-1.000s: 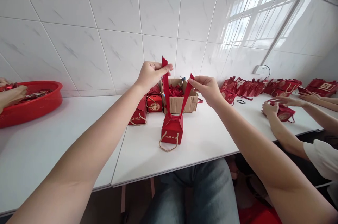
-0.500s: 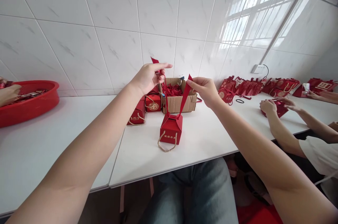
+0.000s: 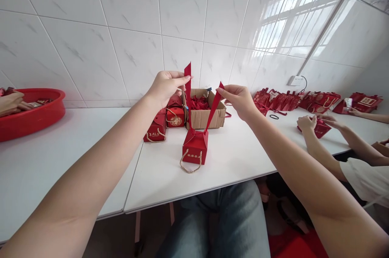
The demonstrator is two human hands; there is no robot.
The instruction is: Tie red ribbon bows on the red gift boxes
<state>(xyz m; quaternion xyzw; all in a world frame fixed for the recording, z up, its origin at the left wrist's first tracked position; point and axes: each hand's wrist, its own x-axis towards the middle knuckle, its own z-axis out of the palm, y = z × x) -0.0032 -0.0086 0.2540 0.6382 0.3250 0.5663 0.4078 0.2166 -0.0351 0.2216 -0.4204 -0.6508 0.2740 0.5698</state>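
A small red gift box [image 3: 195,149] with gold lettering and a rope handle [image 3: 191,170] at its front stands upright on the white table. From its top a red ribbon [image 3: 214,110] rises in two ends that spread apart in a V. My left hand [image 3: 170,87] pinches the left end, whose tip sticks up above the fingers. The right end is pinched near its tip by my right hand [image 3: 238,99]. Both hands are raised above the box, and neither touches it.
Behind the box sits an open cardboard carton [image 3: 206,118] of red ribbons. More red boxes [image 3: 155,129] stand left of it. A red plastic basket [image 3: 45,118] is far left, with another person's hand. At right, a co-worker's hands [image 3: 308,123] hold a red box; several red boxes line the wall.
My left hand has closed its fingers on the ribbon, whose left end now stands upright instead of slanting left. My right hand keeps its hold. The view has shifted slightly.
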